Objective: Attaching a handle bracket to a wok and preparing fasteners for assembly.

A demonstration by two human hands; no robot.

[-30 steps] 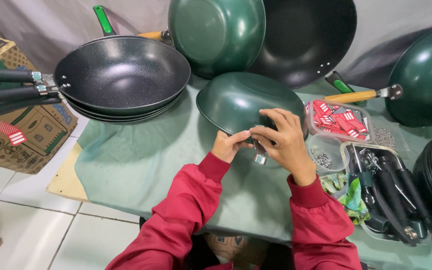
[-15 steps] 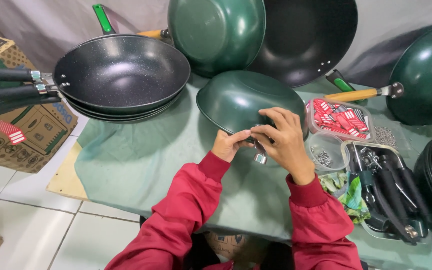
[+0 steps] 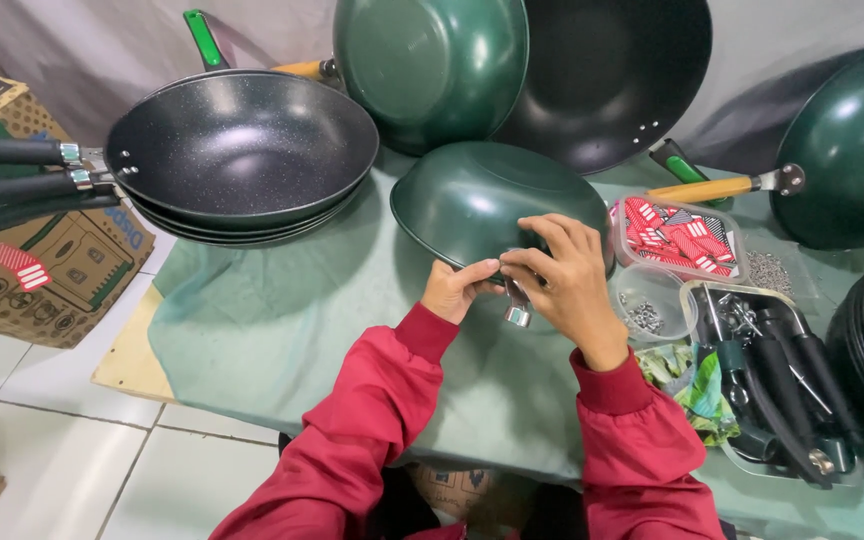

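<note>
**Fitting a small metal part at a green pan's rim**

Pinching a small metal fitting (image 3: 518, 312), both hands meet at the near rim of an upturned green pan (image 3: 482, 200) on the green-clothed table (image 3: 282, 330). The left hand (image 3: 455, 288) nips it with thumb and forefinger; the right hand (image 3: 564, 275) curls over it, fingertips pressed together. Just right sits a clear tub of red-and-white labels (image 3: 677, 238), a smaller tub of screws (image 3: 647, 305) before it. Farther left, stacked black pans (image 3: 242, 150) overhang a printed cardboard box (image 3: 47, 270).
</note>
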